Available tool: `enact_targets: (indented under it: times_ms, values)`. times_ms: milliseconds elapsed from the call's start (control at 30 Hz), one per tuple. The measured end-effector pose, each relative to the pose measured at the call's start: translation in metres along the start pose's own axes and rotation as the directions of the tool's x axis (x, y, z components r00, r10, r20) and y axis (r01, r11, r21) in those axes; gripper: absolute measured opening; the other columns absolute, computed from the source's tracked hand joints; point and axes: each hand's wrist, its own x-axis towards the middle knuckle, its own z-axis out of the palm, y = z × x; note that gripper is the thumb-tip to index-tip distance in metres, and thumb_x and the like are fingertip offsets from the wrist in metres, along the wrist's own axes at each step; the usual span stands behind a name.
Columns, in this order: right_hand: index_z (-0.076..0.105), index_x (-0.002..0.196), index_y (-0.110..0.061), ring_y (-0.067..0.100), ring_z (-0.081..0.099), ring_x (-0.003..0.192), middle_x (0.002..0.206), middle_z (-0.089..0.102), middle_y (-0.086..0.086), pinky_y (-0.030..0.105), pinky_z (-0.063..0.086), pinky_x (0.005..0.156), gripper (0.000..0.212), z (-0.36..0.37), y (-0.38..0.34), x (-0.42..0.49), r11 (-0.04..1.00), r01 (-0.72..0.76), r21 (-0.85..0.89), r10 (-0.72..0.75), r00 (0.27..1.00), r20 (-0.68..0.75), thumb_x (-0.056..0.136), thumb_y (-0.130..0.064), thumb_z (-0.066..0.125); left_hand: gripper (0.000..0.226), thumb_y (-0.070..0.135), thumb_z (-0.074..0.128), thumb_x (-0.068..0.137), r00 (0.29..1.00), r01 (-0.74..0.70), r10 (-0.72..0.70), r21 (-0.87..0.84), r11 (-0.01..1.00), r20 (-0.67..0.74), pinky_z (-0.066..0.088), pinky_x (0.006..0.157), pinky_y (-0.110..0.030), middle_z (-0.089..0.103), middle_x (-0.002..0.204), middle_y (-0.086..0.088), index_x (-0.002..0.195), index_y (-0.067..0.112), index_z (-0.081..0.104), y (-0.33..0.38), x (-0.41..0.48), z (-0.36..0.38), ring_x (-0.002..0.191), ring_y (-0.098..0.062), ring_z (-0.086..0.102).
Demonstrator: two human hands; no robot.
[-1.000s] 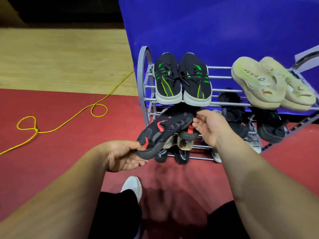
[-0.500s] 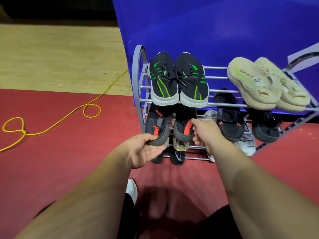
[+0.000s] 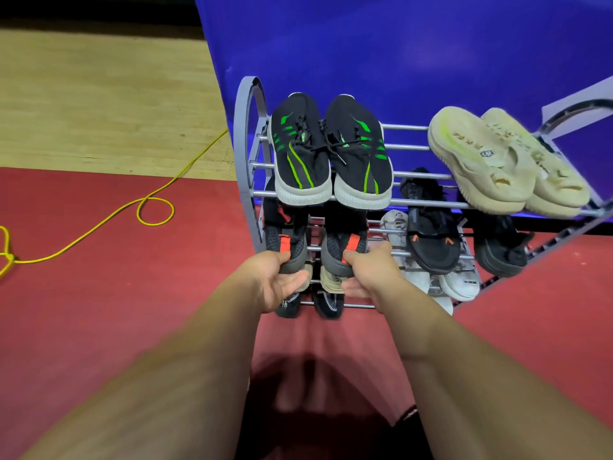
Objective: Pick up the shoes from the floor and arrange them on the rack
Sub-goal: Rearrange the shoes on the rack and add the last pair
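Observation:
A grey metal shoe rack (image 3: 247,154) stands against a blue wall. On its second shelf, at the left, sit two black shoes with orange heel tabs. My left hand (image 3: 275,280) grips the heel of the left black-and-orange shoe (image 3: 287,240). My right hand (image 3: 371,270) grips the heel of the right black-and-orange shoe (image 3: 341,244). Both shoes point into the rack, their toes hidden under the top shelf.
The top shelf holds black-and-green sneakers (image 3: 328,151) and cream slides (image 3: 504,161). Black sandals (image 3: 431,227) and white shoes (image 3: 461,280) fill the right side, with beige and black shoes (image 3: 326,303) on the lower shelves. A yellow cable (image 3: 146,207) loops on the red floor.
The black-and-orange shoes went from being held in front of the rack to lying side by side on the second shelf. Both hands pushed forward with them.

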Motion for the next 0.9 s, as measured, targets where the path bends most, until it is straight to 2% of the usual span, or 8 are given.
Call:
enact_targets:
  times_ms: [100,233,333,400,500,633,767,900]
  values:
    - [0.037,0.128,-0.025,0.028,0.071,0.061,0.098,0.068,0.011,0.046,0.065,0.063,0.037,0.006,-0.001,-0.003,0.999,0.051,-0.001,-0.051,0.999,0.004,0.098,-0.022,0.059,0.030,0.019,0.050,0.106,0.999,-0.030,0.031,0.053,0.998,-0.016,0.061,0.050,-0.028,0.068,0.099,-0.023,0.130,0.004,0.058,0.002,0.000,0.002,0.080,-0.026,0.070]
    - [0.038,0.145,-0.029,0.028,0.068,0.062,0.101,0.068,0.008,0.044,0.066,0.063,0.052,0.015,-0.003,-0.001,0.993,0.065,0.101,-0.066,0.998,0.009,0.097,-0.017,0.055,0.033,0.024,0.050,0.106,0.998,-0.055,0.056,0.098,0.994,-0.015,0.062,0.053,-0.028,0.068,0.108,-0.026,0.134,0.007,0.057,0.001,0.002,0.009,0.081,-0.026,0.072]
    - [0.036,0.151,-0.031,0.026,0.065,0.062,0.096,0.065,0.003,0.036,0.063,0.054,0.057,0.018,-0.003,0.001,0.988,0.055,0.143,-0.054,0.998,-0.009,0.099,-0.015,0.053,0.034,0.024,0.048,0.106,0.997,-0.068,0.072,0.115,0.991,-0.028,0.061,0.053,-0.028,0.068,0.114,-0.027,0.136,0.010,0.056,0.000,0.005,0.012,0.083,-0.026,0.073]
    - [0.035,0.154,-0.034,0.023,0.063,0.059,0.105,0.067,0.007,0.029,0.057,0.049,0.060,0.018,-0.002,0.005,0.985,0.040,0.166,-0.039,0.999,-0.008,0.099,-0.016,0.053,0.034,0.023,0.047,0.107,0.997,-0.071,0.075,0.124,0.990,-0.030,0.061,0.052,-0.027,0.068,0.116,-0.026,0.137,0.010,0.055,0.001,0.007,0.014,0.083,-0.025,0.073]
    - [0.032,0.156,-0.038,0.020,0.063,0.060,0.113,0.067,0.005,0.027,0.055,0.051,0.063,0.015,-0.002,0.008,0.983,0.031,0.182,-0.031,1.000,-0.007,0.100,-0.017,0.051,0.032,0.024,0.048,0.107,0.997,-0.072,0.075,0.139,0.988,-0.019,0.062,0.057,-0.028,0.067,0.119,-0.026,0.134,0.011,0.056,0.001,0.008,0.017,0.082,-0.025,0.072]
    - [0.031,0.159,-0.037,0.019,0.060,0.065,0.106,0.065,0.001,0.031,0.058,0.058,0.063,0.010,-0.002,0.012,0.980,0.029,0.195,-0.026,1.000,-0.016,0.102,-0.018,0.050,0.035,0.024,0.050,0.106,0.998,-0.060,0.062,0.158,0.986,-0.006,0.063,0.059,-0.028,0.068,0.113,-0.024,0.135,0.007,0.056,-0.002,0.009,0.023,0.080,-0.023,0.072]
    - [0.030,0.158,-0.037,0.020,0.056,0.067,0.093,0.062,0.002,0.031,0.055,0.058,0.062,0.007,-0.002,0.013,0.976,0.025,0.218,-0.020,0.999,-0.027,0.103,-0.016,0.049,0.034,0.023,0.051,0.105,0.998,-0.058,0.060,0.156,0.986,-0.007,0.061,0.052,-0.028,0.068,0.108,-0.024,0.134,0.005,0.056,-0.002,0.011,0.026,0.080,-0.024,0.073]
    - [0.032,0.158,-0.038,0.019,0.057,0.063,0.093,0.064,0.002,0.031,0.056,0.057,0.062,0.004,-0.003,0.014,0.976,0.030,0.214,-0.023,0.999,-0.035,0.103,-0.017,0.050,0.034,0.022,0.049,0.106,0.998,-0.064,0.065,0.161,0.985,-0.002,0.060,0.051,-0.027,0.067,0.110,-0.025,0.135,0.006,0.055,-0.003,0.011,0.031,0.084,-0.025,0.073]
